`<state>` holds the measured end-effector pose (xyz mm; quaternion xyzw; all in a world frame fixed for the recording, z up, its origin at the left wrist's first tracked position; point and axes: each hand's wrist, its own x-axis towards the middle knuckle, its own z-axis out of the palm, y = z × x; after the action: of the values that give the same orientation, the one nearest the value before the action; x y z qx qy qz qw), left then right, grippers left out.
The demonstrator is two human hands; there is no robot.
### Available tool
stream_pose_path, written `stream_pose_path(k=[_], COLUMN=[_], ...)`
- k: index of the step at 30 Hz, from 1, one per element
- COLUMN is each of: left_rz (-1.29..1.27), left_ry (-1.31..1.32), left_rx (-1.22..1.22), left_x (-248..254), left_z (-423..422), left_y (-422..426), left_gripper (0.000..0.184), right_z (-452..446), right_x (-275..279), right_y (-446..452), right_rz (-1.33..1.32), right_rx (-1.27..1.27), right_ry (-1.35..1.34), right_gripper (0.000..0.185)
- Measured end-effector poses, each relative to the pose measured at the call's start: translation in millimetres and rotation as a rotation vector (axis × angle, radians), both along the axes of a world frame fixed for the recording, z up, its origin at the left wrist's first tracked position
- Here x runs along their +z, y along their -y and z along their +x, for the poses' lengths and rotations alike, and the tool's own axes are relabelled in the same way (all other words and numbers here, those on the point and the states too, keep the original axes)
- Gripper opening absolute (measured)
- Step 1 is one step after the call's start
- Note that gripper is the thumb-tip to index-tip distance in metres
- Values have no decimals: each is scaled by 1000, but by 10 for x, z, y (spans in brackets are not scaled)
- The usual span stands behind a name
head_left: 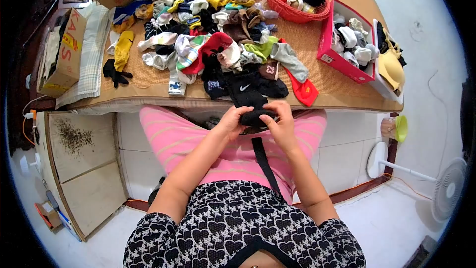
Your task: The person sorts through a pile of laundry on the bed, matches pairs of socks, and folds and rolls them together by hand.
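Note:
Above my lap, a bunched black sock (255, 117) is stretched between my two hands. My left hand (232, 122) pinches its left end between thumb and fingers. On the other end, my right hand (280, 123) has its fingers curled over the fabric. Just beyond lies a black sock with a white swoosh (244, 88), partly touching the held one. Near it are a brown sock marked 23 (269, 71), a grey sock (289, 61) and a red sock (304, 92) at the bed's edge. Behind them spreads a large heap of mixed socks (198, 32).
A red basket (297, 17) and a pink box (325, 44) of socks stand at the right, beside a beige bra (391, 69). Cardboard boxes, including one at the left (64, 59), hold more clothing. A white fan (448, 188) stands on the floor at the right.

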<state>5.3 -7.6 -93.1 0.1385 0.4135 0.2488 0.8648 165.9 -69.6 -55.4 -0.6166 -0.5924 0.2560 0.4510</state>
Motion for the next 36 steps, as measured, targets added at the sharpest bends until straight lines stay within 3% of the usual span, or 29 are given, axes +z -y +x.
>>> stream_pose_path(k=[1,3,7,8,9,11,12,17,19,21,24,26,29,31,33,35,36], left_rz=[22,-21,-152,-171,-172,-207,-192,-200,-171,-172,-204,-197,-182,-147,-202,-224,-213], left_ry=[14,-27,64,93,92,168,122,123,232,231,262,222,264,220,176,176,130], left_rx=[71,33,4,10,14,40,43,3,24,33,-5,20,-4,-10,21,41,23], left_x=[69,38,-152,-165,-137,-77,-50,-74,-75,-99,-134,-72,-105,-94,-214,-225,-192], left_z=[22,10,38,48,51,58,74,80,93,95,97,109,107,113,124,93,85], left_y=[-11,-16,53,83,93,117,114,106,113,119,134,140,150,161,165,164,162], left_gripper=[27,31,30,31,31,43,51,58,57,56,55,54,52,48,44,39,38], right_z=[-22,-92,-101,-128,-148,-178,-202,-224,-258,-239,-245,-273,-301,-277,-255,-153,-115], right_x=[-19,-56,-134,-97,-50,3,-16,-22,-35,-55,-23,73,84,45,-98,-351,-433], right_y=[-13,-32,-25,-16,-14,0,-1,31,18,29,60,67,95,103,117,97,72], right_rz=[-2,-151,-459,-402,-404,-87,-4,-16,-24,-30,-44,82,217,195,-84,-257,-305], right_rx=[1,-258,-156,-174,-170,-65,-42,2,-183,-185,-205,-213,-133,-75,-166,-167,-152], right_ry=[2,-130,-295,-128,-129,145,127,68,51,72,256,492,545,496,233,-342,-412], right_gripper=[30,37,38,32,32,28,25,29,30,28,25,23,19,20,20,15,18])
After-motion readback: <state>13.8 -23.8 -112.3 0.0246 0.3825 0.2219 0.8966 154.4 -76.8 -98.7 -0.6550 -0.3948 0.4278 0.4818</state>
